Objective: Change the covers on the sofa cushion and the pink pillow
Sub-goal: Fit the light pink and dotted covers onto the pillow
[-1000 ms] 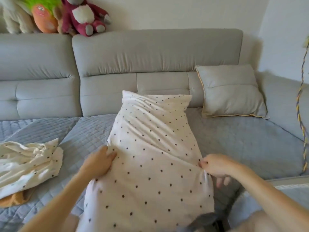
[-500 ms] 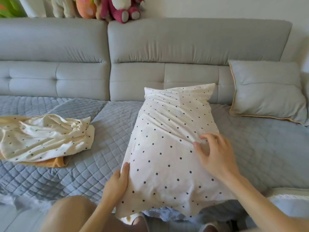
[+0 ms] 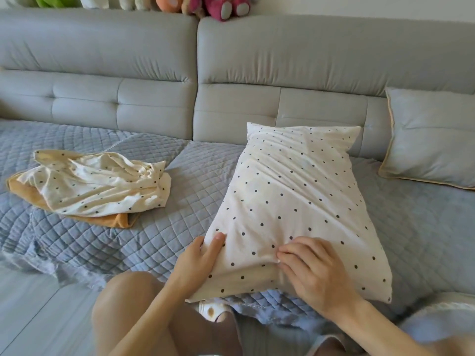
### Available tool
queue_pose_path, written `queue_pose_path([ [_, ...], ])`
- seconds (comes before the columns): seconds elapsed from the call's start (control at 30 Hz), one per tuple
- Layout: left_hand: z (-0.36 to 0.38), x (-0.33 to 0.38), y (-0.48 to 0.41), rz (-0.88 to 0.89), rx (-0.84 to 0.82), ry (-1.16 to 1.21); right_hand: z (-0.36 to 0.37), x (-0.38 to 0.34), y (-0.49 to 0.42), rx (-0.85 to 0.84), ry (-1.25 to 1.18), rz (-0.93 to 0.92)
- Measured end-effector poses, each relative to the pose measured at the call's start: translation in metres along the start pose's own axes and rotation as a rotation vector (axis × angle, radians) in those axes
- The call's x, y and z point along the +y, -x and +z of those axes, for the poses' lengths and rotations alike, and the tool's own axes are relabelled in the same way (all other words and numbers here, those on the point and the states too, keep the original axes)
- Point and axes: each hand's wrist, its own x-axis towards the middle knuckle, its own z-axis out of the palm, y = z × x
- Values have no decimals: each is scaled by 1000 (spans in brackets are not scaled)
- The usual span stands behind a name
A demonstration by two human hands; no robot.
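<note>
A pillow in a white cover with dark dots (image 3: 290, 201) lies on the sofa seat, its far end leaning toward the backrest. My left hand (image 3: 199, 260) holds its near left edge, thumb on top. My right hand (image 3: 312, 271) lies on the near part of the cover, fingertips pinching a fold of the fabric. A crumpled dotted cover (image 3: 102, 185) lies on the seat at the left, over an orange-tan cloth (image 3: 113, 219). A grey sofa cushion with yellow piping (image 3: 429, 137) leans on the backrest at the right.
The grey sofa (image 3: 308, 57) has a quilted blue-grey throw (image 3: 84, 242) over the seat. Plush toys (image 3: 221, 6) sit on top of the backrest. My bare knee (image 3: 128, 304) is at the seat's front edge. A pale floor (image 3: 30, 317) shows at the lower left.
The pillow has tipped from upright to lying on the seat. My right hand moved from the pillow's middle down to its near part and now pinches fabric. The view shifted left and down.
</note>
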Motion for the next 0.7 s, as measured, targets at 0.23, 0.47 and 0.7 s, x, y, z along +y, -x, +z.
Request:
queue_pose_path([
  [0.23,-7,-22,-3,58,117,-306,-21,-42,-20,137,-292,334],
  [0.47,-6,-48,3,21,32,-1028,-11,-42,-14,-748,-396,559],
  [0.7,-26,-8,-29,93,110,-852,-34,19,-62,-331,-411,648],
])
